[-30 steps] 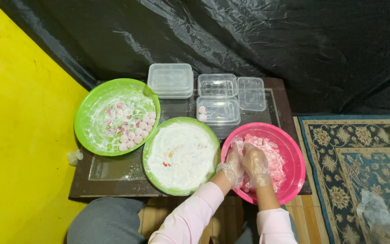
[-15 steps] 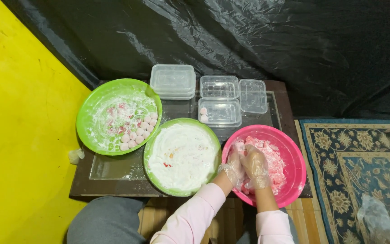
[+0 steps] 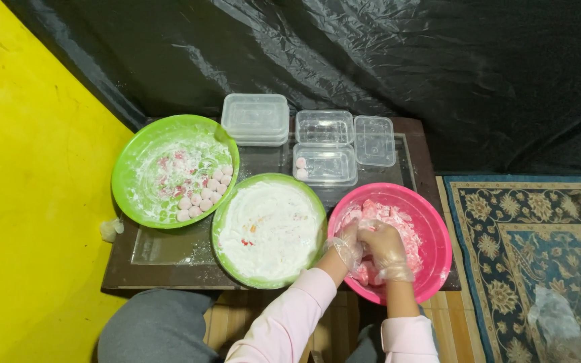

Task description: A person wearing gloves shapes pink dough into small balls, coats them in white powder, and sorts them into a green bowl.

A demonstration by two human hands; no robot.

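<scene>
Pink dough fills the pink bowl at the desk's right edge, and I have both gloved hands down in it. My left hand and right hand meet, fingers curled around one lump. Beside it sits a floured green bowl; another green bowl keeps coated balls. Clear rectangular tubs wait behind, unlabelled.

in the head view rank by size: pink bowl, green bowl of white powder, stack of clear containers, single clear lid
1-2. pink bowl and green bowl of white powder: look alike, unranked
3. stack of clear containers
4. single clear lid
</scene>
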